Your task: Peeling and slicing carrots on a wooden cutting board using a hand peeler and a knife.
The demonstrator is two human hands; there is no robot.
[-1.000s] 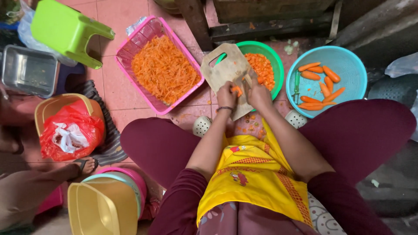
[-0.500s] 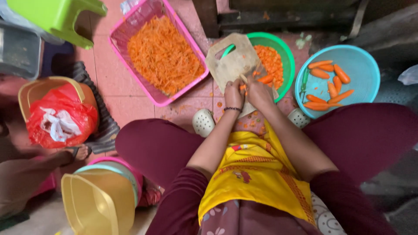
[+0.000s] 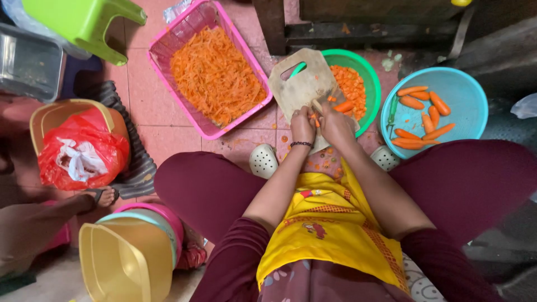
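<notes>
Left hand [image 3: 302,124] pinches a carrot piece [image 3: 315,118] on the cutting board [image 3: 302,84]; right hand [image 3: 336,123] closed, on what cannot be told. Pink basket [image 3: 196,28] full of shreds, green bowl [image 3: 366,72] part-filled; whole carrots [image 3: 417,120] remain (blue bowl [image 3: 470,89]). Versus earlier: hands and board unmoved; camera shifted.

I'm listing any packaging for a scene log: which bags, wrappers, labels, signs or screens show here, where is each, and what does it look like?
Red plastic bag: in a yellow tub at the left, crumpled, with a white bag inside it.
Clear plastic wrapper: top edge, behind the pink basket, crinkled and see-through.
White plastic bag: right edge, beside the blue bowl, only partly in view.
No labels, signs or screens are visible.
</notes>
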